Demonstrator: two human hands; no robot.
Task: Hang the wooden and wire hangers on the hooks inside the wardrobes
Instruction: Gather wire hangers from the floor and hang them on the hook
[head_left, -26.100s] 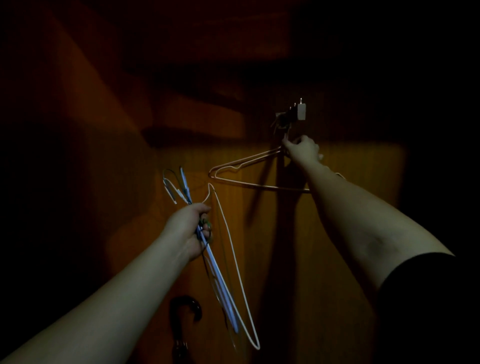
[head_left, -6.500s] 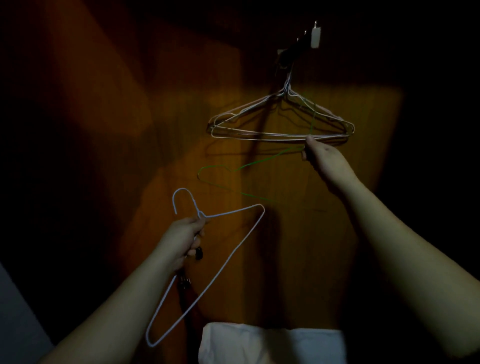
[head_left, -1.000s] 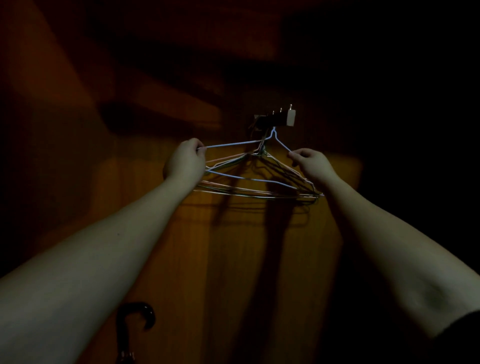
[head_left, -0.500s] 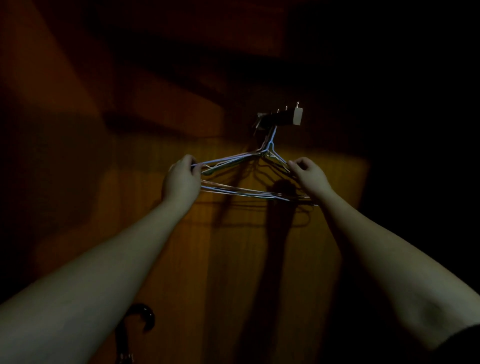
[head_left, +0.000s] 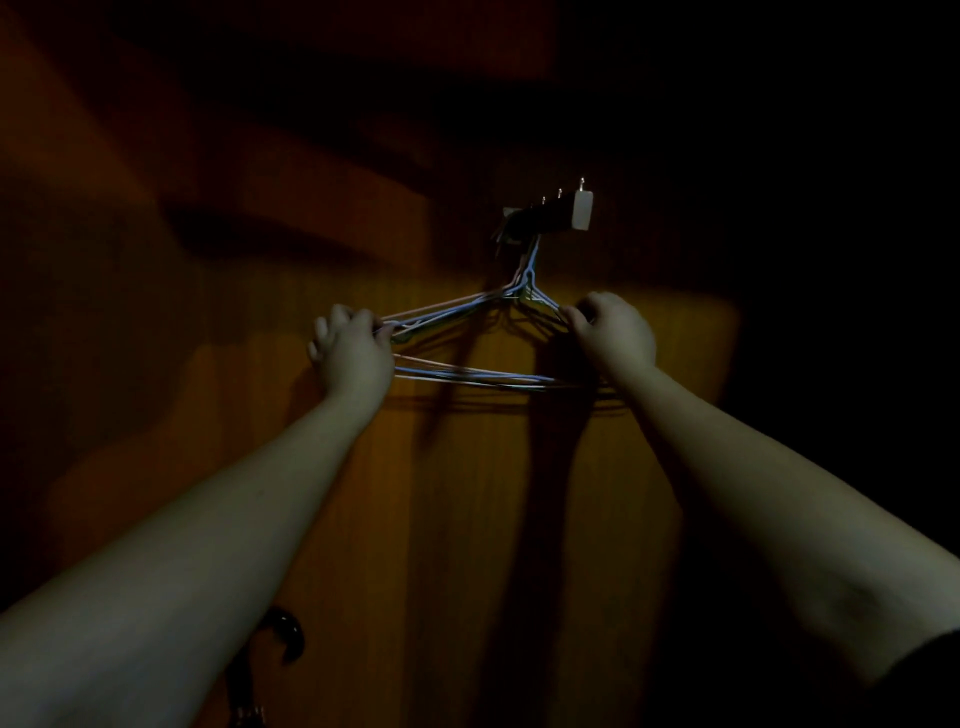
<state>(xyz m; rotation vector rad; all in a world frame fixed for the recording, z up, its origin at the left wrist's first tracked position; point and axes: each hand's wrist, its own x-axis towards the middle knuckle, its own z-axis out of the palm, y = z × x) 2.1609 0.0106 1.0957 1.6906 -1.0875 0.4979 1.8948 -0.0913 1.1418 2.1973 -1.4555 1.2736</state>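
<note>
Now our left hand (head_left: 353, 353) and right hand (head_left: 615, 332) have lowered, fingers pinching the bunched thin wire hangers (head_left: 467, 312), settling them on the dark wall hook (head_left: 545, 218).

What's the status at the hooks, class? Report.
Left hand and right hand grip bunched wire hangers. Hangers on hook rack. Nothing obstructing.

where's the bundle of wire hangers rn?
Head view, centre: the bundle of thin wire hangers hangs from the dark hook rack on the wooden wardrobe panel, between the left hand and right hand.

Both hands (head_left: 483, 340) raised, arms outstretched, fingers curled.
</note>
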